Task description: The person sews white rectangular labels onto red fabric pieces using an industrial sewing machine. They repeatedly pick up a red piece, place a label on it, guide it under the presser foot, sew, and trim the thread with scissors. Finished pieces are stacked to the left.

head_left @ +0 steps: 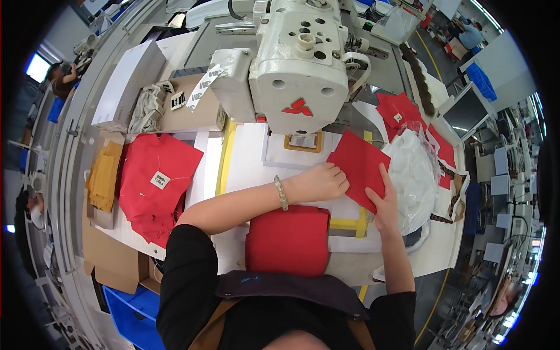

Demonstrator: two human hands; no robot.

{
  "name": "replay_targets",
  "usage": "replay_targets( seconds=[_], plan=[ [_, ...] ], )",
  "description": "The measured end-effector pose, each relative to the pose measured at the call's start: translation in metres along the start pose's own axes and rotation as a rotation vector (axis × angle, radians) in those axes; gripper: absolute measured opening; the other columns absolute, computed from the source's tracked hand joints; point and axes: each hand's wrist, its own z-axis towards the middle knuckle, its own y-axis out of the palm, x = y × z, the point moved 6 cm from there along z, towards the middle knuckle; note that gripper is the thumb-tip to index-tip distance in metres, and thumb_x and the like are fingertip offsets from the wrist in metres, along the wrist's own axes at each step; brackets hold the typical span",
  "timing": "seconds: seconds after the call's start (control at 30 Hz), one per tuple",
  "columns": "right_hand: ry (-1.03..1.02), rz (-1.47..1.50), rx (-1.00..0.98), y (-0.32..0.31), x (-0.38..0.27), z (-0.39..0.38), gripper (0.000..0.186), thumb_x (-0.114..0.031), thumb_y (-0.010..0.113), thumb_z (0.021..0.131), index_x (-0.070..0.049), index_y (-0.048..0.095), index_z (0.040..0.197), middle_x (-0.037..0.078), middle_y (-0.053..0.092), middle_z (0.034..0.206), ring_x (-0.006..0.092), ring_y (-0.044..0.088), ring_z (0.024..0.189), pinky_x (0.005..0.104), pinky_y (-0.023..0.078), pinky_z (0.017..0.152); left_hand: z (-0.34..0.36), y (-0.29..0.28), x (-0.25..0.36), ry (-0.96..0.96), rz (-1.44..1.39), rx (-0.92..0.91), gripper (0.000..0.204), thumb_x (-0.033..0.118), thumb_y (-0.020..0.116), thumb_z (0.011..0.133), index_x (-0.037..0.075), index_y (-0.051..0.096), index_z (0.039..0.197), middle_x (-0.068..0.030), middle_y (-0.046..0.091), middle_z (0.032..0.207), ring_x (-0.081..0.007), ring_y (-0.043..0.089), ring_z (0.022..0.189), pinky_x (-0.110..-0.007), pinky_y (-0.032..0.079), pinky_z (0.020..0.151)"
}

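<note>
A flat red fabric panel [360,166] is held up at a tilt in front of the sewing machine head [300,87]. My right hand [383,201] grips its right edge, thumb on top and the other fingers partly hidden behind. At the panel's left edge, my left hand [321,184] is closed, its fingertips curled out of sight against the fabric. A pale bead bracelet [280,192] circles the left wrist. Below my left forearm lies a stack of red panels [287,242], close to my body. Beneath the needle area sits a small yellow-brown frame [303,142] on a white plate.
Red pieces with a white label [160,179] lie at left, beside yellow-brown pieces [105,175] in a box. A cardboard tray [195,111] holds cord bundles and labels. At right are a white plastic-wrapped bundle [411,181] and more red pieces [402,111]. A blue bin [131,318] stands lower left.
</note>
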Motion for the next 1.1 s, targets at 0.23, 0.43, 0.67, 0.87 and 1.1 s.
replay_targets(
  seconds=[0.23,0.43,0.67,0.87,1.1],
  plan=[
    [-0.232,-0.478,-0.103,0.0,-0.016,0.017,0.081,0.005,0.063,0.082,-0.001,0.024,0.153,0.017,0.044,0.147,0.0192,0.047,0.129,0.0298,0.035,0.108,-0.031,-0.013,0.004,0.144,0.246,0.377,0.023,0.011,0.062,0.074,-0.002,0.066,0.092,-0.0119,0.068,0.094,-0.0236,0.066,0.094,-0.032,0.054,0.081],
    [-0.106,-0.4,-0.176,0.013,-0.014,0.043,0.084,0.005,0.064,0.08,-0.002,0.025,0.153,0.019,0.045,0.146,0.021,0.046,0.132,0.0301,0.033,0.11,-0.047,-0.002,-0.007,0.076,0.242,0.259,0.023,0.01,0.062,0.073,-0.002,0.066,0.092,-0.011,0.068,0.095,-0.0219,0.066,0.092,-0.029,0.054,0.076],
    [-0.34,-0.617,-0.221,0.046,-0.022,0.069,0.086,0.003,0.067,0.08,-0.004,0.024,0.153,0.02,0.04,0.151,0.0258,0.041,0.138,0.0337,0.032,0.112,-0.07,-0.006,-0.024,0.049,0.315,0.242,0.022,0.01,0.063,0.073,-0.002,0.066,0.091,-0.011,0.067,0.095,-0.0215,0.066,0.09,-0.029,0.055,0.071],
    [-0.357,-0.311,-0.266,0.083,-0.02,0.054,0.076,-0.002,0.07,0.08,-0.007,0.036,0.148,0.02,0.04,0.151,0.027,0.045,0.135,0.0368,0.033,0.113,-0.106,-0.004,-0.047,-0.072,0.363,0.136,0.023,0.01,0.063,0.073,-0.001,0.065,0.093,-0.0111,0.067,0.095,-0.0218,0.068,0.091,-0.03,0.057,0.073],
    [-0.653,-0.807,-0.327,0.095,-0.017,0.042,0.033,-0.003,0.068,0.083,-0.006,0.067,0.115,0.016,0.059,0.132,0.0359,0.058,0.116,0.0465,0.04,0.109,-0.126,-0.019,-0.071,-0.268,0.271,0.222,0.023,0.009,0.062,0.077,0.0,0.066,0.098,-0.0124,0.069,0.102,-0.0237,0.069,0.097,-0.034,0.057,0.083]
  ],
)
